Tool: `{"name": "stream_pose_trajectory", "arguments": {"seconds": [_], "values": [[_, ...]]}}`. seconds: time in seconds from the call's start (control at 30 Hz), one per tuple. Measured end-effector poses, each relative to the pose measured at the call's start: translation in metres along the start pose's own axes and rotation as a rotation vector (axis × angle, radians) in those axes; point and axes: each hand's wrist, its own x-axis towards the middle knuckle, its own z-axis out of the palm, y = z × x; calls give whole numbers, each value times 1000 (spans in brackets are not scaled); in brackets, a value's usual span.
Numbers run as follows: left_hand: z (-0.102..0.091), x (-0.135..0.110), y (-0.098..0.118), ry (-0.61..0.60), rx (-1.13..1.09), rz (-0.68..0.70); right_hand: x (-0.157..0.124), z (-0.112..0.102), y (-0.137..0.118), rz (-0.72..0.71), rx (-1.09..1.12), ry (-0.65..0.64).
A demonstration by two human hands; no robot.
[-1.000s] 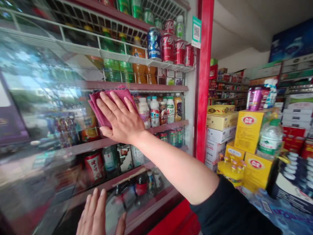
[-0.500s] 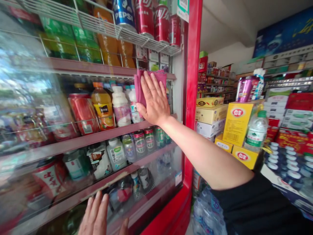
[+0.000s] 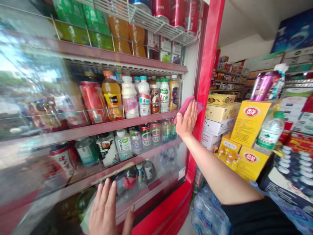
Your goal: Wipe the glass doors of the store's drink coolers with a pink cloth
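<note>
At the red frame (image 3: pixel 212 54), pink cloth (image 3: pixel 185 107), earlier over bottles (image 3: pixel 164 97)

Your right forearm (image 3: pixel 215 168), bare, stretches up and forward from the lower right. Your right hand (image 3: pixel 187 120) lies flattened, its back toward you, fingers pointing upward, thumb held apart. Your left hand (image 3: pixel 106 209) is raised lower down, fingers straight and close together, thumb apart, wrist out of view.

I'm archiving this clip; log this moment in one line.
right hand: flat on pink cloth, at red frame | left hand: open, glass contact unclear | behind glass: bottles, cans
</note>
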Motion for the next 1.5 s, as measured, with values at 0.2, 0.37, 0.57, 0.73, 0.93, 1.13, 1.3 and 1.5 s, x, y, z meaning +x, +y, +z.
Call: {"name": "stream_pose_trajectory", "arguments": {"seconds": [0.2,0.37,0.57,0.73,0.93,1.13,1.3,1.5], "values": [[-26,8,-11,35,22,-22,-77,-10,-92,136,77,-52],[-61,19,-30,99,61,-37,-89,-24,-165,56,129,-77],[-104,26,-49,184,98,-65,-87,-42,-250,-200,168,-142],[-137,19,-61,204,140,-92,-95,-49,-318,-348,281,-228],[-169,8,-78,220,184,-121,-113,-53,-393,-543,456,-314],[-192,-1,-87,229,212,-169,-119,-64,-448,-822,541,-345],[-207,-6,-90,237,242,-164,-107,-66,-449,-1025,567,-276],[-227,-15,-88,269,206,-224,-86,-76,-431,-931,575,-294]]}}
